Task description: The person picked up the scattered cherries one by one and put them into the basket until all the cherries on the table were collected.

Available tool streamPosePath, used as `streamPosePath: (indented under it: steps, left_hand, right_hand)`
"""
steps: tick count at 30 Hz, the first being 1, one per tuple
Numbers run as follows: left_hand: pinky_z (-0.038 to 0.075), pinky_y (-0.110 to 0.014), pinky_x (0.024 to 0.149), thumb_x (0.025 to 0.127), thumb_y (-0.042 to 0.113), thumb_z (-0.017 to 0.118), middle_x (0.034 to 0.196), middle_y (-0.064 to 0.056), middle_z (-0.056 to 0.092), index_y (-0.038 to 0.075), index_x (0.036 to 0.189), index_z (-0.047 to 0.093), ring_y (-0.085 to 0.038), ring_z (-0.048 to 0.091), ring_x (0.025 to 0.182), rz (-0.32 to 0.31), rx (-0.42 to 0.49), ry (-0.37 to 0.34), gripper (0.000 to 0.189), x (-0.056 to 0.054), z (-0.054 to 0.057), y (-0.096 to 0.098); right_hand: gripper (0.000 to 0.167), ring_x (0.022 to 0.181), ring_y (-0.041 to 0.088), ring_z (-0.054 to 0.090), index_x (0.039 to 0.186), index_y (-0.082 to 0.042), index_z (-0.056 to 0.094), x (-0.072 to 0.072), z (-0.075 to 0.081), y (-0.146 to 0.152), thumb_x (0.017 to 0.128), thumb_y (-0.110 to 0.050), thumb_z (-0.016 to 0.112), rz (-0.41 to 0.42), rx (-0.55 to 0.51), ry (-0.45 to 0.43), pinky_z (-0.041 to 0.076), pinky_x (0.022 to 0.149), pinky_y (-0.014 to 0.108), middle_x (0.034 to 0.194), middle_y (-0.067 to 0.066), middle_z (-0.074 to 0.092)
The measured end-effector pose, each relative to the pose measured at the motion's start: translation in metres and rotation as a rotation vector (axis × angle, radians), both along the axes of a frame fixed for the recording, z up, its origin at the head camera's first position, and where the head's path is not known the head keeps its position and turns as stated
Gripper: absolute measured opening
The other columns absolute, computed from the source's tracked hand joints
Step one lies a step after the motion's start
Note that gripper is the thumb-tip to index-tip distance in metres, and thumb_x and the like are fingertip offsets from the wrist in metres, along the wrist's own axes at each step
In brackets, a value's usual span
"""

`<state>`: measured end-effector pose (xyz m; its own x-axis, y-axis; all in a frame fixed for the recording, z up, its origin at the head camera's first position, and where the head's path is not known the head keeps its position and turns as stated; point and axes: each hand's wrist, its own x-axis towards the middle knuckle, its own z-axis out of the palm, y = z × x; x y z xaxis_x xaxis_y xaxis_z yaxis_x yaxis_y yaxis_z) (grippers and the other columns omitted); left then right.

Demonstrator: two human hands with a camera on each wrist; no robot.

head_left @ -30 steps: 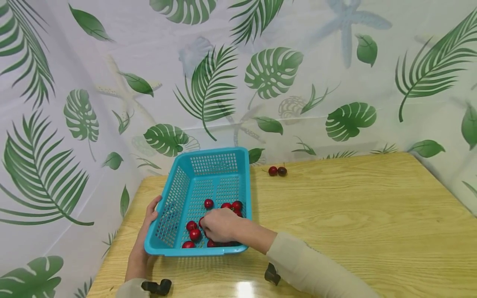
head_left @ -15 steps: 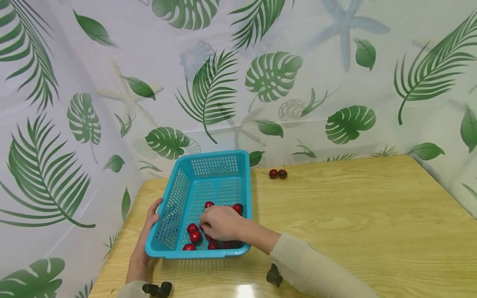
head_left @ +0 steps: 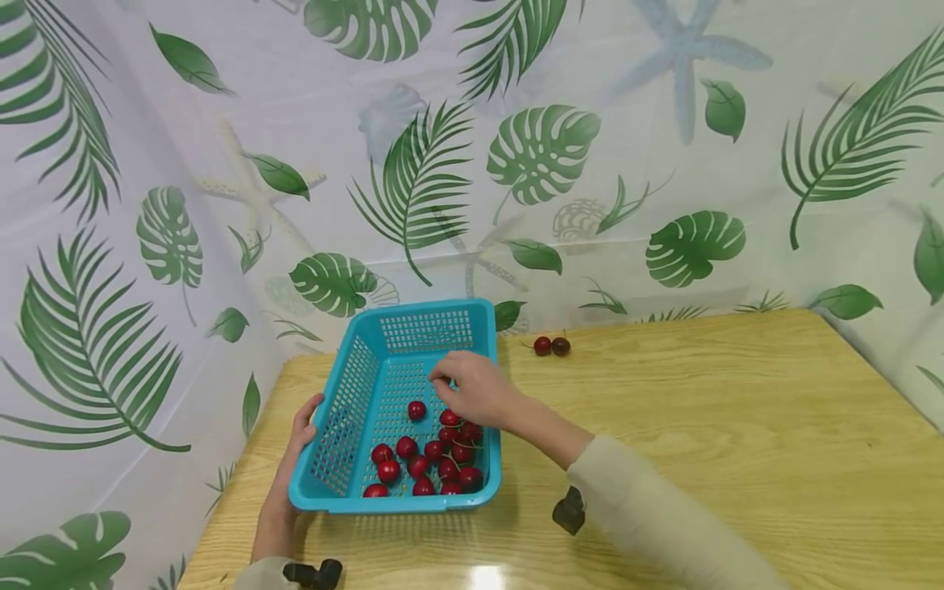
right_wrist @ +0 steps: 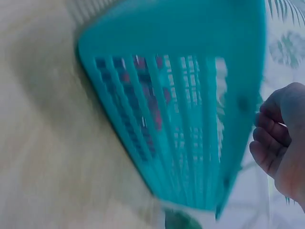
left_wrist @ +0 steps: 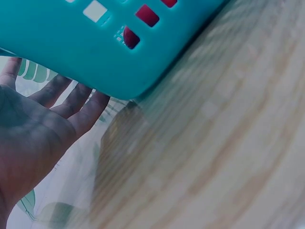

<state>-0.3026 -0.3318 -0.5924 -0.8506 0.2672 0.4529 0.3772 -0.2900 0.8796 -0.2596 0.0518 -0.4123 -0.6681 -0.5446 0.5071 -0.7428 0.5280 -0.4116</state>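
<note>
A blue-green plastic basket (head_left: 335, 410) with perforated walls sits on the left of the table, several red cherries (head_left: 417, 466) gathered mostly toward its near right corner. My left hand (head_left: 297, 434) rests against the basket's outer left wall; in the left wrist view its fingers (left_wrist: 88, 112) stretch toward the wall, spread, their tips hidden behind it. Above the right part of the basket hovers my right hand (head_left: 475, 389), thumb and forefinger brought close together. In the right wrist view its fingers (right_wrist: 271, 143) are curled beside the rim, with no cherry visible in them.
Two cherries (head_left: 551, 346), one bright and one darker, lie on the wooden table (head_left: 701, 442) behind and right of the basket. A leaf-printed cloth (head_left: 627, 156) hangs along the table's back and left sides.
My right hand has risen from among the cherries and moved back and to the right, uncovering the pile. The left hand stays at the basket's side.
</note>
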Motion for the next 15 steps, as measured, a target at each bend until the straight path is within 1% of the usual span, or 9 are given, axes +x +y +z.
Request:
streamPosePath:
  steps: [2, 3, 4, 5, 7, 8, 9, 12, 15]
  left_hand:
    - [0.048, -0.027, 0.096, 0.099, 0.023, 0.049, 0.146, -0.004, 0.044, 0.01, 0.154, 0.03, -0.016, 0.056, 0.123, -0.076, 0.058, 0.063, 0.06, -0.034, -0.043, -0.028]
    - [0.049, -0.028, 0.095, 0.098, 0.02, 0.049, 0.148, -0.005, 0.044, 0.011, 0.154, 0.031, -0.018, 0.056, 0.124, -0.123, 0.092, 0.084, 0.059, -0.055, -0.069, -0.045]
    - [0.049, -0.029, 0.096, 0.099, 0.014, 0.044, 0.15, -0.007, 0.043, 0.01, 0.155, 0.031, -0.02, 0.055, 0.125, -0.176, 0.119, 0.107, 0.057, -0.073, -0.092, -0.061]
    - [0.049, -0.03, 0.096, 0.1, 0.009, 0.04, 0.15, -0.006, 0.044, 0.011, 0.154, 0.032, -0.021, 0.056, 0.126, -0.206, 0.139, 0.118, 0.056, -0.086, -0.109, -0.073]
    - [0.05, -0.031, 0.097, 0.099, 0.01, 0.04, 0.152, -0.008, 0.043, 0.011, 0.155, 0.03, -0.023, 0.056, 0.126, -0.207, 0.134, 0.115, 0.057, -0.099, -0.127, -0.085]
    - [0.049, -0.032, 0.097, 0.099, 0.008, 0.036, 0.152, -0.008, 0.042, 0.01, 0.156, 0.028, -0.023, 0.055, 0.127, -0.193, 0.12, 0.104, 0.057, -0.099, -0.128, -0.087]
    - [0.049, -0.036, 0.099, 0.1, 0.009, 0.035, 0.152, -0.012, 0.041, 0.009, 0.156, 0.026, -0.026, 0.055, 0.127, -0.165, 0.102, 0.077, 0.057, -0.094, -0.123, -0.086]
    - [0.048, -0.036, 0.101, 0.1, 0.006, 0.027, 0.153, -0.016, 0.04, 0.006, 0.157, 0.023, -0.028, 0.053, 0.13, -0.161, 0.101, 0.098, 0.056, -0.072, -0.093, -0.067]
    - [0.046, -0.037, 0.103, 0.102, 0.008, 0.029, 0.154, -0.011, 0.04, 0.011, 0.157, 0.025, -0.026, 0.052, 0.131, -0.146, 0.089, 0.064, 0.054, -0.043, -0.057, -0.042]
  right_hand:
    - [0.015, 0.086, 0.016, 0.063, 0.098, -0.005, 0.074, -0.009, 0.003, 0.014, 0.094, -0.006, 0.06, -0.037, -0.04, -0.035, 0.053, 0.076, 0.029, 0.092, 0.004, 0.07]
    - [0.016, 0.086, 0.017, 0.063, 0.099, -0.005, 0.074, -0.013, 0.003, 0.021, 0.095, -0.007, 0.059, -0.066, -0.051, -0.051, 0.053, 0.076, 0.03, 0.094, 0.004, 0.07]
    - [0.017, 0.085, 0.017, 0.063, 0.1, -0.005, 0.074, -0.017, 0.004, 0.029, 0.095, -0.008, 0.058, -0.098, -0.057, -0.068, 0.053, 0.075, 0.031, 0.094, 0.005, 0.07]
    - [0.018, 0.085, 0.018, 0.063, 0.101, -0.005, 0.074, -0.021, 0.003, 0.037, 0.096, -0.009, 0.057, -0.13, -0.061, -0.085, 0.053, 0.075, 0.032, 0.095, 0.006, 0.07]
    - [0.02, 0.085, 0.019, 0.064, 0.103, -0.005, 0.074, -0.03, -0.001, 0.053, 0.097, -0.011, 0.056, -0.204, -0.059, -0.102, 0.054, 0.074, 0.035, 0.098, 0.007, 0.07]
    - [0.021, 0.087, 0.021, 0.064, 0.104, -0.005, 0.074, -0.035, -0.003, 0.061, 0.098, -0.011, 0.054, -0.241, -0.055, -0.107, 0.054, 0.076, 0.037, 0.099, 0.008, 0.07]
    - [0.022, 0.089, 0.025, 0.065, 0.105, -0.003, 0.073, -0.04, -0.007, 0.069, 0.098, -0.01, 0.053, -0.272, -0.053, -0.107, 0.054, 0.077, 0.04, 0.101, 0.01, 0.07]
    - [0.027, 0.101, 0.033, 0.063, 0.112, 0.002, 0.069, -0.057, -0.024, 0.095, 0.098, -0.005, 0.047, -0.357, -0.029, -0.145, 0.053, 0.085, 0.045, 0.111, 0.017, 0.067]
    - [0.034, 0.112, 0.039, 0.059, 0.123, 0.005, 0.061, -0.069, -0.044, 0.122, 0.094, 0.002, 0.043, -0.465, 0.015, -0.26, 0.052, 0.087, 0.049, 0.124, 0.023, 0.06]
